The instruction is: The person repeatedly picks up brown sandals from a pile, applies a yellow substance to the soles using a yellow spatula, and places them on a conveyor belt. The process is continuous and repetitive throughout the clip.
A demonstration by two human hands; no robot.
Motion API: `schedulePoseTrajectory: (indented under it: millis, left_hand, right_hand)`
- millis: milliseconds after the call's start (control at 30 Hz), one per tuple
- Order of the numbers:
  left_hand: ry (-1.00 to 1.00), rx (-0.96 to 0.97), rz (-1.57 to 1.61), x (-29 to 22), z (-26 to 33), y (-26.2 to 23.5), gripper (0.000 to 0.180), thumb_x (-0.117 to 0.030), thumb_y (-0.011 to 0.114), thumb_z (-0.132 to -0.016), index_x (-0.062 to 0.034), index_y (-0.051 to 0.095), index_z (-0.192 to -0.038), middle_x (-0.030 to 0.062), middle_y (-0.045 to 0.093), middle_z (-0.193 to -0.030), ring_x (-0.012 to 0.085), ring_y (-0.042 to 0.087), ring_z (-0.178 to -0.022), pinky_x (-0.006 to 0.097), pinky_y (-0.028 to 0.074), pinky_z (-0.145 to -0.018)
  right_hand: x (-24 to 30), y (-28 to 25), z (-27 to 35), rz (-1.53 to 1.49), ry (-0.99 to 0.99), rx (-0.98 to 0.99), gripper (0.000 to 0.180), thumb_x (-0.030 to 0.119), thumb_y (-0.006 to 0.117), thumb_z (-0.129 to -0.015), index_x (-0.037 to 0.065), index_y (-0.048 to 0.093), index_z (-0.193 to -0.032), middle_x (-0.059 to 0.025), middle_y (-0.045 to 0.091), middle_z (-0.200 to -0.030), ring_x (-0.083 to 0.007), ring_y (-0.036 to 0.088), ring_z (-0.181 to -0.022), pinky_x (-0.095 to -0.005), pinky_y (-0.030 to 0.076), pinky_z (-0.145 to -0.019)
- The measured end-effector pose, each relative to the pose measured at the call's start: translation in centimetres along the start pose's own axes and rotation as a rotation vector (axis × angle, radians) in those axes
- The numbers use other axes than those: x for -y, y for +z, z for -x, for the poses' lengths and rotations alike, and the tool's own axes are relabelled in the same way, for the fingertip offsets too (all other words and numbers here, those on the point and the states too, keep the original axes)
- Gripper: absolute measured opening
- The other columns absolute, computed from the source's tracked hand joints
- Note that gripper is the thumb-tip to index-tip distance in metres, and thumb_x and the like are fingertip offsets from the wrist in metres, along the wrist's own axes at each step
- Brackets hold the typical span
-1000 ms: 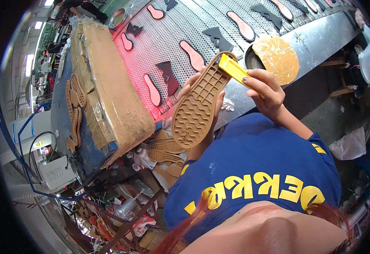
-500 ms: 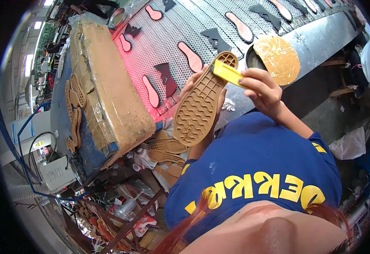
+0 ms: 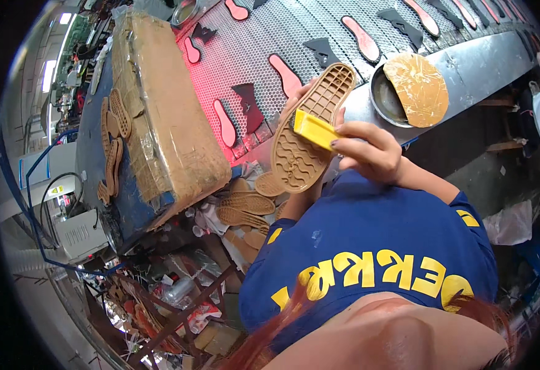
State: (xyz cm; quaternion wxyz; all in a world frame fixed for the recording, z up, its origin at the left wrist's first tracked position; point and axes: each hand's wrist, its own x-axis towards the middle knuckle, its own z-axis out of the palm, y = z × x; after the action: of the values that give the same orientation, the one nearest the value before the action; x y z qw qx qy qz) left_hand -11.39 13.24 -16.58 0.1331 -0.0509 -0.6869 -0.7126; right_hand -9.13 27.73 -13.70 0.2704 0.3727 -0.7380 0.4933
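Note:
My left hand (image 3: 298, 97) holds a tan rubber shoe sole (image 3: 301, 157) from beneath, its patterned tread facing up; most of that hand is hidden behind it. The tread has a grid at the far end and wavy ridges at the near end. Between the thumb and fingers of my right hand (image 3: 373, 151) is a yellow-handled brush (image 3: 316, 131). Its narrow dark edge, which looks like bristles, rests on or just over the middle of the tread. A second tan sole (image 3: 270, 184) peeks out from behind the held one.
A perforated metal belt (image 3: 307, 24) carries pink insoles (image 3: 285, 75) and black pieces (image 3: 322, 52). Right of the sole, a round pan (image 3: 386, 98) is partly covered by a tan disc (image 3: 417, 91). Left stands a taped cardboard box (image 3: 177, 105); more soles (image 3: 245, 203) lie below it.
The brush has moved from the far end of the sole down to its middle. The sole has tilted and shifted slightly right, and the view has turned a little.

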Motion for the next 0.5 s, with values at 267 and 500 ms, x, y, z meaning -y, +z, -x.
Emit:
schedulePoseTrajectory:
  millis: [267,500]
  left_hand:
    - [0.215,-0.035,-0.028,1.3,0.0,0.6,0.069,-0.006,0.078,-0.074,0.0015,0.037,-0.129,0.0154,0.057,-0.118,0.0213,0.059,-0.111,0.031,0.051,-0.092]
    - [0.245,0.182,-0.417,2.8,0.0,-0.1,0.068,-0.010,0.079,-0.072,-0.0014,0.039,-0.126,0.0117,0.056,-0.119,0.0188,0.057,-0.112,0.029,0.047,-0.094]
  right_hand:
    - [0.6,0.3,0.1,0.083,0.016,-0.030,0.031,0.025,0.074,-0.082,0.003,0.066,-0.102,-0.0144,0.062,-0.102,-0.0265,0.067,-0.080,-0.0331,0.056,-0.065]
    - [1.5,0.3,0.5,-0.069,-0.063,0.114,0.035,0.034,0.067,-0.088,0.002,0.068,-0.104,-0.0166,0.063,-0.108,-0.0266,0.066,-0.086,-0.0329,0.055,-0.071]
